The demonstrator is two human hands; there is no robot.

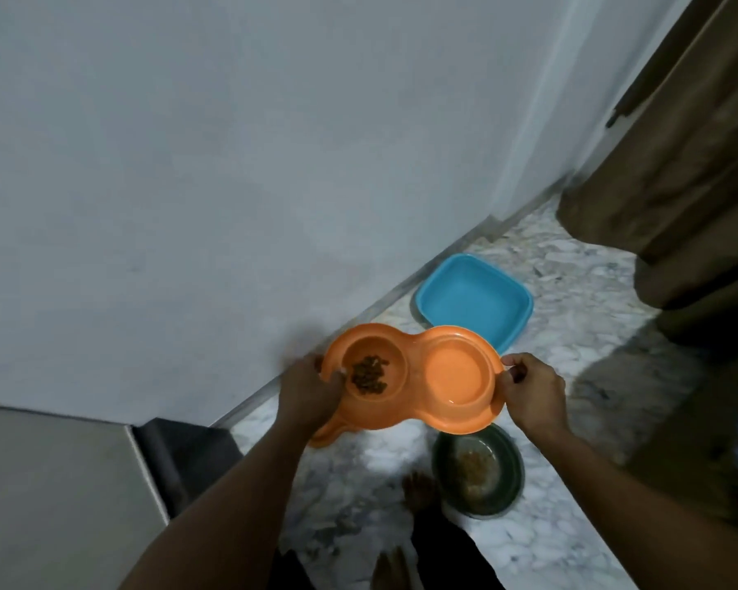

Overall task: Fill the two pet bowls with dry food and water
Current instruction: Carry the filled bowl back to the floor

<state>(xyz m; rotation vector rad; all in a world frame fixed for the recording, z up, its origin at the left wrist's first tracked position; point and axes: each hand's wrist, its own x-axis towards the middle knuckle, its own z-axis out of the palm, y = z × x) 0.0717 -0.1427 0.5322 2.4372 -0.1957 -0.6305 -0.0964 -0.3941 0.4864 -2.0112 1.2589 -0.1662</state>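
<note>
An orange double pet bowl [414, 338] is held level above the marble floor, close to the wall. Its left cup holds a small heap of brown dry food [368, 373]. Its right cup [454, 372] looks wet, with a thin glint of water at the near edge. My left hand [305, 393] grips the bowl's left rim, thumb inside the edge. My right hand [531, 387] pinches the right rim.
A blue square tray [439, 287] lies on the floor by the wall. A dark round bowl [510, 474] with food remains sits on the floor under my right forearm. My bare feet [416, 487] stand near it. Brown curtain [674, 163] at right, grey cabinet [52, 496] at left.
</note>
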